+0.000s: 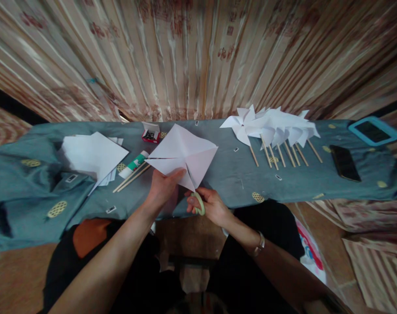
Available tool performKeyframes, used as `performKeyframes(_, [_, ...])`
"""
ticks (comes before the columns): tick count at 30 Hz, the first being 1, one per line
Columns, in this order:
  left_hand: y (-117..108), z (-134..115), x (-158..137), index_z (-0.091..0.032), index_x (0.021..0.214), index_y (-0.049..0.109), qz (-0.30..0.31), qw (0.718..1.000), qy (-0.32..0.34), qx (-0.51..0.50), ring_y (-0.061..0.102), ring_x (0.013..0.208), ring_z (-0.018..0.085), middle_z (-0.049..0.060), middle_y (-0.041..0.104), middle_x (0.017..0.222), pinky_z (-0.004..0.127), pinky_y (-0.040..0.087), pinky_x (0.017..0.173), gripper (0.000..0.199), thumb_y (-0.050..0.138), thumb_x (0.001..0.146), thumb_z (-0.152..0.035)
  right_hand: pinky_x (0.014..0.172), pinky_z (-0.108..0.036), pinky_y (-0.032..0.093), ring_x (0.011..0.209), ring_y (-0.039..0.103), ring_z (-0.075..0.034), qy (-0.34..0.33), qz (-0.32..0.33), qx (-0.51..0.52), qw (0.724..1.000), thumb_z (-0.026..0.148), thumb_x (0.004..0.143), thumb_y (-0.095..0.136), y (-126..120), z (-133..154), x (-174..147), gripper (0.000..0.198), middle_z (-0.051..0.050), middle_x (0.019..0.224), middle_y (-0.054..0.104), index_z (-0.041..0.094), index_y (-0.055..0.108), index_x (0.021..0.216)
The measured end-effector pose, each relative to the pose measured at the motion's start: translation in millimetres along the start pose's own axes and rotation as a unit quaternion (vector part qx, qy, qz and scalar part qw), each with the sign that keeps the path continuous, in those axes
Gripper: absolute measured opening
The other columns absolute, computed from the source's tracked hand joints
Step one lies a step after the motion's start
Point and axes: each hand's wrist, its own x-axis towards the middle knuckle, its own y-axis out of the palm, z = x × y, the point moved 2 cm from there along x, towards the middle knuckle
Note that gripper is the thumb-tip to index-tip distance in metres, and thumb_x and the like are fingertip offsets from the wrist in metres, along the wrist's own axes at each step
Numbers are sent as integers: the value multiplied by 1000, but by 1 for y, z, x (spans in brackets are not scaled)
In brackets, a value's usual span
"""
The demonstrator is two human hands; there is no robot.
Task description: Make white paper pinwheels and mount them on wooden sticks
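A square of white paper [198, 152] is held up over the cloth, its corner pointing toward me. My left hand [164, 185] grips it at the near left side, thumb on top. One slit runs in from the left corner and another from the near corner. In my right hand [213, 205] is a pair of scissors with light green handles [201, 204], fingers through the loops. The scissor blades are mostly hidden at the paper's near corner. Close to my left hand lie two wooden sticks [133, 178] and a green and white glue stick [135, 163].
A stack of white paper [87, 152] lies at the left. Behind the glue stick stands an opened small red box [150, 133] of dark pins. Several white paper pinwheels [244, 124] on sticks lie at right, beside a black phone [344, 162] and a blue-framed tablet [374, 131].
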Motion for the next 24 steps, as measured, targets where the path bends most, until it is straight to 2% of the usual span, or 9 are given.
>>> performKeyframes(4, [-9, 5, 10, -12, 82, 69, -20, 1000, 20, 14, 66, 70, 20, 4, 74, 77, 32, 54, 71, 38, 83, 48, -22, 51, -20, 44, 50, 57, -7, -4, 32, -24, 999, 64, 67, 78, 0, 1, -3, 53, 2, 61, 67, 17, 65, 86])
performKeyframes(8, [-20, 4, 23, -13, 97, 71, -39, 998, 53, 17, 68, 73, 20, 5, 75, 78, 31, 54, 73, 49, 84, 51, -21, 52, -20, 44, 53, 57, -7, 9, 87, -51, 995, 64, 71, 75, -5, 8, -6, 51, 1, 64, 67, 17, 64, 87])
performKeyframes(13, [-26, -5, 29, -13, 103, 70, -45, 997, 56, -20, 68, 68, 20, 4, 74, 75, 31, 56, 69, 55, 85, 51, -21, 55, -20, 44, 56, 58, -8, 72, 161, -121, 977, 58, 71, 78, -34, 28, -13, 48, 2, 65, 67, 17, 65, 91])
performKeyframes(15, [-27, -7, 29, -13, 104, 69, -44, 997, 59, -25, 69, 68, 21, 4, 74, 75, 31, 57, 69, 55, 85, 51, -20, 55, -20, 43, 56, 59, -8, 74, 175, -133, 973, 60, 71, 78, -51, 38, -17, 49, 1, 66, 68, 16, 65, 89])
performKeyframes(17, [-29, -7, 30, -13, 102, 69, -46, 997, 58, -20, 69, 68, 21, 3, 74, 73, 32, 57, 70, 54, 85, 51, -19, 55, -21, 43, 56, 58, -9, 49, 161, -125, 978, 62, 70, 77, -67, 47, -19, 54, 0, 67, 70, 15, 67, 92])
performKeyframes(19, [-31, -5, 30, -12, 97, 69, -51, 998, 48, 0, 69, 68, 21, 4, 73, 72, 33, 58, 72, 50, 86, 51, -20, 53, -22, 42, 54, 56, -9, -1, 118, -107, 987, 65, 69, 77, -79, 54, -19, 57, -1, 66, 70, 14, 68, 93])
performKeyframes(22, [-34, 0, 30, -12, 83, 70, -38, 997, 32, 60, 69, 71, 24, 7, 73, 76, 38, 57, 77, 36, 86, 54, -26, 53, -22, 41, 55, 56, -10, -72, -4, -48, 996, 65, 65, 80, -89, 60, -13, 58, -2, 68, 70, 16, 70, 93])
performKeyframes(24, [-33, 2, 28, -12, 83, 70, -2, 994, 30, 103, 70, 78, 25, 9, 74, 83, 40, 57, 81, 35, 84, 57, -28, 53, -22, 41, 56, 57, -10, -106, -87, -4, 991, 65, 62, 82, -92, 63, -7, 57, -1, 70, 71, 18, 70, 92])
